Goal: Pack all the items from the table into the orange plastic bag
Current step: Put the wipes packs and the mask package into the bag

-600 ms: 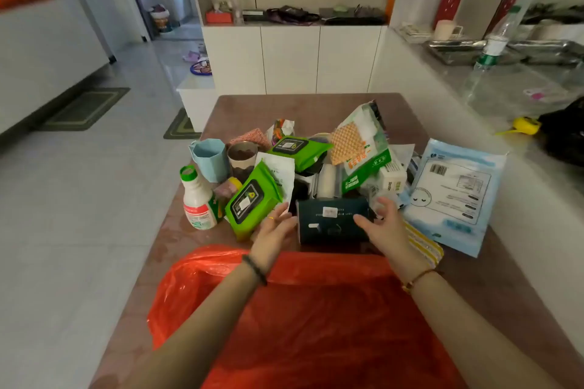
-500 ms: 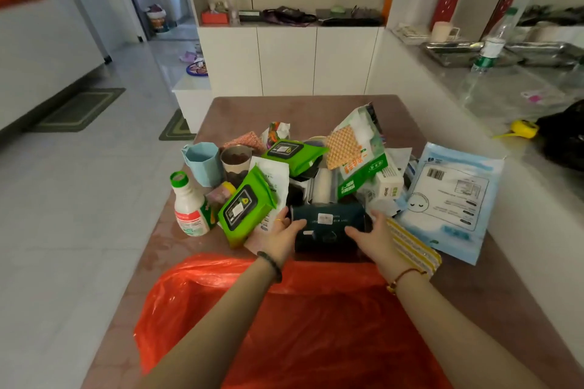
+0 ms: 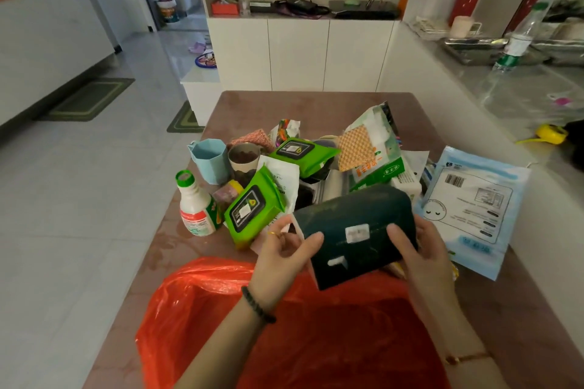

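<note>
Brown stone surface (image 3: 316,107) in a bright kitchen, piled with packs, cups and a bottle. Dark green soft pack (image 3: 355,230) up off the pile, just above the far edge of the crinkly orange plastic bag (image 3: 316,341). Left hand (image 3: 281,259) and right hand (image 3: 423,249) on either end, fingers (image 3: 399,238) clamped on it. Best to find the bag's mouth first. Then tip the pack flat and low inside. Room needed for everything left on the surface.

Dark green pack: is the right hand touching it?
Touching. Head view: right hand wraps the dark green pack, thumb pressed on its front face.
</note>
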Action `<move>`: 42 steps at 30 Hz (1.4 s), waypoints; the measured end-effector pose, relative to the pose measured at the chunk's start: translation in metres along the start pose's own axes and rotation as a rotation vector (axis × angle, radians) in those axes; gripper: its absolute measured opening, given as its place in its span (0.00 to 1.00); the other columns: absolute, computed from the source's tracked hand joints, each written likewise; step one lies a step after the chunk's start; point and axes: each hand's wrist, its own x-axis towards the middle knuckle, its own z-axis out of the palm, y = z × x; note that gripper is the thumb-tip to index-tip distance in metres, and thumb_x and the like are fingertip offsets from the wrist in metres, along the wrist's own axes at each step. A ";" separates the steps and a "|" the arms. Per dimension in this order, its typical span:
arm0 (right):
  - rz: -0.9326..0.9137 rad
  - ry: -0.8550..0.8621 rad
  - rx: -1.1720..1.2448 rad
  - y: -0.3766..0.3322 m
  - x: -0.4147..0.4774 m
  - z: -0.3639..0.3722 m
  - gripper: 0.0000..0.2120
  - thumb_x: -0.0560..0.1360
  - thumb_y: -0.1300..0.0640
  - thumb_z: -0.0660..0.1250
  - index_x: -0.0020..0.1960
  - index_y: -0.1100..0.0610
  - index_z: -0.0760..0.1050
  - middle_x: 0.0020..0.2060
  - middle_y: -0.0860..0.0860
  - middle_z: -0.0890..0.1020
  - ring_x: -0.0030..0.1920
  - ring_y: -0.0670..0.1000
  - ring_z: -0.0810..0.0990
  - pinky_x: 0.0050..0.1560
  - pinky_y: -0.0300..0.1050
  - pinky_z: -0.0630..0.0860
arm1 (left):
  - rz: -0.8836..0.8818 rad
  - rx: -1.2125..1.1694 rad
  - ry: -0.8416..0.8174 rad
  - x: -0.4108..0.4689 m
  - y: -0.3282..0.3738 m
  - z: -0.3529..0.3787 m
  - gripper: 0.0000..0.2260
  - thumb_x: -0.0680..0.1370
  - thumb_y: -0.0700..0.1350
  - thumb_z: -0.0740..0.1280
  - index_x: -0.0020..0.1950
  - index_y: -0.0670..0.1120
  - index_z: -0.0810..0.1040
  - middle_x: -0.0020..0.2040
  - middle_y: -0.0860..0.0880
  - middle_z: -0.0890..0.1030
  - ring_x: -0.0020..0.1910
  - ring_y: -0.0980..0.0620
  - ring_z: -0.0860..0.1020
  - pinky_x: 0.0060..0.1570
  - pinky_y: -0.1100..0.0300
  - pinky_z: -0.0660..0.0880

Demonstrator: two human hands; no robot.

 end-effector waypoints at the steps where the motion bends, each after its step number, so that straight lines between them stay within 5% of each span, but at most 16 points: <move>1: -0.018 0.003 0.068 -0.004 -0.013 0.001 0.20 0.58 0.43 0.71 0.51 0.39 0.76 0.51 0.42 0.81 0.52 0.42 0.80 0.46 0.40 0.75 | 0.019 -0.007 0.011 -0.014 0.002 -0.005 0.16 0.71 0.37 0.69 0.56 0.45 0.68 0.39 0.50 0.77 0.41 0.55 0.79 0.42 0.60 0.77; 4: 0.001 0.048 0.216 0.008 -0.047 0.013 0.28 0.53 0.42 0.75 0.52 0.35 0.75 0.53 0.41 0.80 0.55 0.45 0.79 0.51 0.48 0.76 | -0.024 0.022 0.004 -0.058 -0.008 -0.018 0.20 0.67 0.39 0.74 0.52 0.46 0.67 0.37 0.52 0.82 0.38 0.59 0.80 0.39 0.66 0.77; 7: 0.249 0.020 0.320 0.043 -0.077 0.036 0.32 0.56 0.47 0.75 0.59 0.35 0.71 0.59 0.46 0.78 0.58 0.52 0.78 0.53 0.55 0.76 | -0.141 0.103 0.015 -0.094 -0.043 -0.032 0.22 0.64 0.42 0.75 0.52 0.44 0.67 0.35 0.51 0.82 0.34 0.64 0.79 0.37 0.72 0.73; 9: 0.366 -0.018 0.280 0.061 -0.095 0.050 0.32 0.56 0.48 0.74 0.58 0.35 0.70 0.59 0.49 0.78 0.57 0.55 0.78 0.56 0.57 0.75 | -0.215 0.166 0.068 -0.116 -0.068 -0.044 0.21 0.64 0.45 0.76 0.50 0.46 0.67 0.35 0.52 0.82 0.32 0.66 0.78 0.36 0.75 0.70; 11: 0.391 -0.064 0.153 0.071 -0.107 0.060 0.43 0.48 0.41 0.79 0.61 0.38 0.69 0.61 0.51 0.77 0.60 0.56 0.76 0.63 0.60 0.71 | -0.189 0.239 0.184 -0.132 -0.086 -0.062 0.22 0.61 0.50 0.75 0.48 0.48 0.69 0.35 0.52 0.82 0.33 0.63 0.79 0.36 0.73 0.69; 13: 0.434 -0.121 0.089 0.074 -0.114 0.073 0.52 0.42 0.37 0.79 0.64 0.40 0.67 0.60 0.49 0.77 0.60 0.56 0.75 0.65 0.60 0.70 | -0.136 0.276 0.317 -0.136 -0.094 -0.088 0.14 0.67 0.43 0.72 0.49 0.48 0.71 0.31 0.53 0.78 0.31 0.60 0.77 0.32 0.73 0.67; 15: 0.520 -0.167 0.098 0.077 -0.114 0.092 0.49 0.46 0.41 0.79 0.65 0.43 0.66 0.56 0.49 0.78 0.56 0.55 0.77 0.59 0.57 0.74 | -0.077 0.326 0.451 -0.132 -0.091 -0.114 0.08 0.74 0.37 0.64 0.48 0.49 0.74 0.35 0.53 0.75 0.39 0.53 0.75 0.34 0.73 0.66; 18: 0.573 -0.225 0.005 0.081 -0.110 0.124 0.43 0.55 0.46 0.78 0.67 0.47 0.66 0.57 0.52 0.79 0.55 0.55 0.79 0.58 0.55 0.76 | 0.066 0.687 0.512 -0.129 -0.091 -0.150 0.15 0.72 0.53 0.64 0.58 0.55 0.74 0.56 0.52 0.73 0.57 0.50 0.71 0.57 0.56 0.68; 20: 0.587 -0.267 -0.054 0.088 -0.107 0.143 0.36 0.62 0.49 0.76 0.67 0.49 0.67 0.57 0.53 0.80 0.54 0.55 0.80 0.58 0.55 0.77 | -0.080 0.733 0.436 -0.122 -0.095 -0.166 0.17 0.74 0.47 0.66 0.62 0.57 0.72 0.68 0.45 0.65 0.69 0.45 0.62 0.67 0.49 0.63; 23: 0.628 -0.290 -0.049 0.100 -0.101 0.168 0.27 0.67 0.51 0.74 0.63 0.54 0.72 0.53 0.55 0.82 0.51 0.56 0.82 0.55 0.54 0.78 | -0.188 0.563 0.266 -0.106 -0.100 -0.181 0.23 0.74 0.34 0.64 0.66 0.49 0.69 0.69 0.39 0.67 0.69 0.44 0.67 0.68 0.50 0.66; 29: 0.440 -0.190 -0.274 0.118 -0.099 0.193 0.26 0.72 0.49 0.69 0.67 0.54 0.67 0.61 0.53 0.77 0.56 0.52 0.77 0.58 0.46 0.74 | -0.194 0.594 0.160 -0.101 -0.108 -0.193 0.31 0.70 0.29 0.59 0.70 0.49 0.63 0.63 0.39 0.74 0.61 0.33 0.71 0.62 0.48 0.70; 32: 0.371 -0.433 -0.502 0.120 -0.106 0.195 0.26 0.76 0.47 0.62 0.70 0.54 0.62 0.64 0.52 0.75 0.62 0.52 0.75 0.64 0.46 0.70 | -0.127 0.617 0.109 -0.103 -0.102 -0.198 0.32 0.69 0.29 0.59 0.70 0.49 0.62 0.66 0.44 0.72 0.62 0.36 0.72 0.62 0.49 0.70; 35: 0.295 -0.554 -0.664 0.115 -0.110 0.188 0.19 0.76 0.47 0.61 0.64 0.54 0.70 0.60 0.49 0.78 0.57 0.47 0.77 0.58 0.41 0.74 | -0.087 0.603 0.071 -0.106 -0.092 -0.208 0.31 0.69 0.31 0.62 0.69 0.52 0.63 0.64 0.47 0.69 0.59 0.40 0.74 0.60 0.47 0.72; 38: 0.114 -0.332 -0.678 0.101 -0.099 0.174 0.14 0.75 0.54 0.65 0.59 0.57 0.76 0.52 0.46 0.79 0.50 0.45 0.76 0.47 0.31 0.70 | 0.003 0.607 0.113 -0.101 -0.078 -0.220 0.29 0.71 0.36 0.66 0.66 0.58 0.63 0.63 0.47 0.68 0.60 0.48 0.72 0.64 0.53 0.69; 42: 0.051 -0.082 -0.495 0.075 -0.061 0.170 0.18 0.72 0.59 0.69 0.61 0.60 0.74 0.54 0.57 0.80 0.49 0.52 0.79 0.48 0.42 0.73 | 0.162 0.594 0.184 -0.075 -0.055 -0.215 0.23 0.74 0.41 0.67 0.66 0.53 0.67 0.64 0.49 0.69 0.61 0.56 0.67 0.64 0.62 0.62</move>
